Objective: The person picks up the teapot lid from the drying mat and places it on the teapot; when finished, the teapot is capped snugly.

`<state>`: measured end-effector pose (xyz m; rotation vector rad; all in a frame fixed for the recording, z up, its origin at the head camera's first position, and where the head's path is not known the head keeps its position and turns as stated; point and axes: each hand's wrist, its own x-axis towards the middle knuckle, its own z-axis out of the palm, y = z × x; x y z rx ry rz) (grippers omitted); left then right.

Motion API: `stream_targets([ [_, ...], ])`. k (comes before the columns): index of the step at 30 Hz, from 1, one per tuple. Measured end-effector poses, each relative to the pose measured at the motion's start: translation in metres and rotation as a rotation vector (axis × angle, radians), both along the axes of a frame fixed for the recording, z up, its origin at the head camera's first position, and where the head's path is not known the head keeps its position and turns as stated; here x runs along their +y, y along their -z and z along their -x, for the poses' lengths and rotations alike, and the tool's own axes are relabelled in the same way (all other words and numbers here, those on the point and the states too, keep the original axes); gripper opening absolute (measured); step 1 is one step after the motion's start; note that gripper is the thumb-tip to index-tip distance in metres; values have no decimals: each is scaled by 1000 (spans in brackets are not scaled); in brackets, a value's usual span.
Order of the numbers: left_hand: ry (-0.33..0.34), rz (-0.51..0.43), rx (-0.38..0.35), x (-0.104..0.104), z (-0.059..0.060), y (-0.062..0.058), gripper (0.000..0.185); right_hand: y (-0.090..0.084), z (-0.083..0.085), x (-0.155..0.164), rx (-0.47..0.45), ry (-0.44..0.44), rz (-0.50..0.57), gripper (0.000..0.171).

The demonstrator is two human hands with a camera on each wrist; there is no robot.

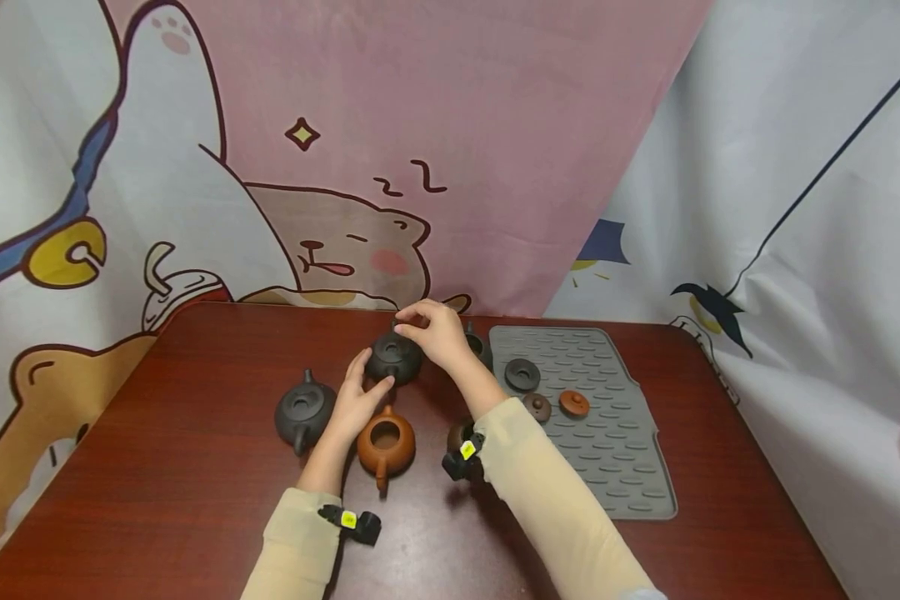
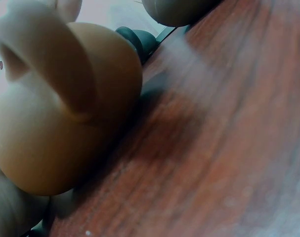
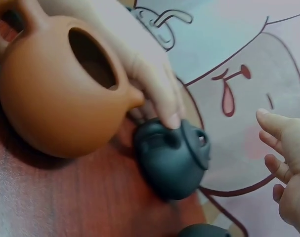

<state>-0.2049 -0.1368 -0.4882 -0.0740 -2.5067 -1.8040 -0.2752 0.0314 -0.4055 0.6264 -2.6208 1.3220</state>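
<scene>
A black teapot (image 1: 392,367) with its lid on stands at the back of the table. My left hand (image 1: 351,400) grips it from the near left, thumb by its handle and fingers along its side. Just above and right of it hovers my right hand (image 1: 435,333), which the right wrist view shows with loosely bent fingers and nothing in them. An orange teapot (image 1: 399,454) without a lid stands nearer, beside my left wrist; its open mouth shows in the right wrist view. Left of that hand is a dark grey teapot (image 1: 300,408), lidded.
A grey mat (image 1: 607,467) on the right carries a black lid (image 1: 522,375), a brown lid (image 1: 537,407) and an orange lid (image 1: 574,404). Partly hidden by my right arm are a dark teapot (image 1: 480,348) and a brown pot (image 1: 459,433). A printed curtain (image 1: 495,167) hangs behind the table.
</scene>
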Motion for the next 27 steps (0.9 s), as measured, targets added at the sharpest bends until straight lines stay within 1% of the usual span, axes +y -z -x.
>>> stream_targets([
  [5, -1, 2, -8, 0, -1, 0, 73, -13, -9, 13, 0, 3, 59, 19],
  [14, -5, -9, 3, 0, 0, 0, 73, -22, -25, 37, 104, -25, 148, 18],
  [17, -1, -10, -9, 0, 0, -2, 73, -25, -31, 44, 112, -30, 170, 19],
  [21, -1, -20, -12, 0, -3, -10, 71, -26, -37, 55, 104, -21, 185, 17],
  [23, -7, -25, 1, 1, -4, -16, 70, -26, -40, 61, 115, -27, 206, 16],
  [24, -9, -31, 7, 1, -5, -19, 70, -30, -45, 62, 111, -25, 212, 16],
  [27, -10, -44, 29, 1, -7, -29, 69, -28, -48, 72, 110, -26, 230, 18],
])
